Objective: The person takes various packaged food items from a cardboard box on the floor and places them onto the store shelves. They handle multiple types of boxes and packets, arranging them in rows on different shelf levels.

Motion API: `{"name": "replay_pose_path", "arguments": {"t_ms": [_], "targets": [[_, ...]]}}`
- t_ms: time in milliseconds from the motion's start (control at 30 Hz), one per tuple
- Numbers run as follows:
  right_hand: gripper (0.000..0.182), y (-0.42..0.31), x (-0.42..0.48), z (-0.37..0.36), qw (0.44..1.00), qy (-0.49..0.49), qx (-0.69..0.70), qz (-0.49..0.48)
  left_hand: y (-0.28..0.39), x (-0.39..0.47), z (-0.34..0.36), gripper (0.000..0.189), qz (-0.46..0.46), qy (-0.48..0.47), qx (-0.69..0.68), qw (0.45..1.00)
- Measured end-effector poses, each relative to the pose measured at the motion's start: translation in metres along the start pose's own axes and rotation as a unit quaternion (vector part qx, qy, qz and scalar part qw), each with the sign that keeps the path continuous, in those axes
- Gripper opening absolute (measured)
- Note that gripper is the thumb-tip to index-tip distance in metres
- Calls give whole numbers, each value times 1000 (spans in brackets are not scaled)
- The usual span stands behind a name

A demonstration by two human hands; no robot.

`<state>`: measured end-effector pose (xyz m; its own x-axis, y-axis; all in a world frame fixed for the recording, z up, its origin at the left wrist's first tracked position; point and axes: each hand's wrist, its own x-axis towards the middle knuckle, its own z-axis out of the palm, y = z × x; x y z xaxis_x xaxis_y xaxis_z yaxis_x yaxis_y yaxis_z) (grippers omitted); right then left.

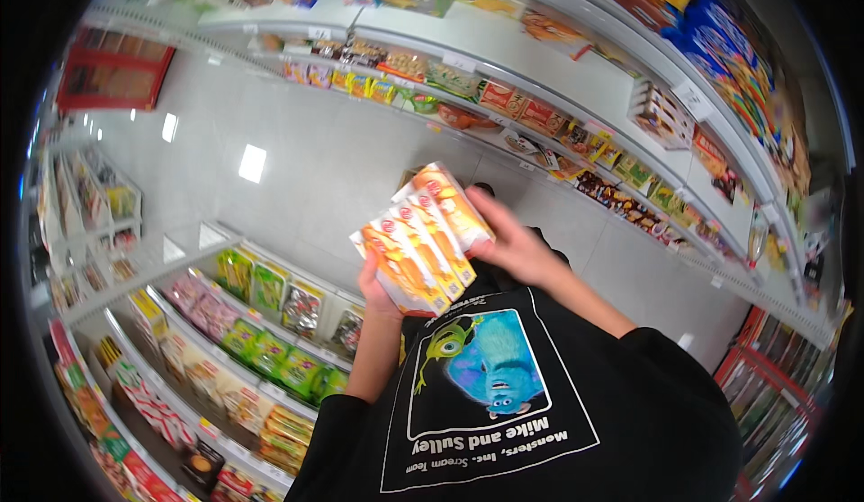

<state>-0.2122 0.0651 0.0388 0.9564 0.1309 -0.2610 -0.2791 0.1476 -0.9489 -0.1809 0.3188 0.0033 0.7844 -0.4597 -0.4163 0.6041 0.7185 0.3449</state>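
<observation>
Several orange, white and yellow snack boxes [415,245] are held in front of my chest, overlapping like a fan. My left hand [379,290] supports the stack from its left and lower side, with the thumb on the front of the nearest box. At the opposite end, my right hand [516,242] grips the edge of the rearmost box [451,199], which sits tilted against the others. Motion blurs the right hand, and its fingers behind the box are partly hidden.
Shop shelves with packaged snacks [540,120] curve along the top and right. A lower shelf unit [223,367] with bagged and boxed goods stands at the left. Pale tiled floor [297,144] runs between them. A brown carton [407,176] shows partly beyond the held boxes.
</observation>
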Motion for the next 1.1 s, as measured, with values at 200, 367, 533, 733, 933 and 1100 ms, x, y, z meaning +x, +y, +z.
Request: {"name": "replay_pose_path", "arguments": {"t_ms": [200, 367, 533, 733, 933, 1100], "targets": [[114, -25, -20, 3, 995, 12, -96, -2, 2, 19, 42, 84, -123, -68, 80, 987], [109, 2, -25, -19, 1000, 8, 21, 13, -10, 20, 58, 81, -161, -64, 82, 981], [115, -3, -28, -15, 996, 55, -12, 75, -7, 16, 51, 79, -159, -64, 124, 977], [119, -44, 19, -84, 914, 161, -366, -71, -3, 13, 70, 70, -51, -89, 100, 990], [100, -100, 90, -175, 730, 196, -648, -95, 0, -3, 60, 67, -1, -125, -7, 992], [99, -68, 146, -237, 632, 211, -744, -46, 6, -17, 53, 66, 46, -74, 32, 996]]}}
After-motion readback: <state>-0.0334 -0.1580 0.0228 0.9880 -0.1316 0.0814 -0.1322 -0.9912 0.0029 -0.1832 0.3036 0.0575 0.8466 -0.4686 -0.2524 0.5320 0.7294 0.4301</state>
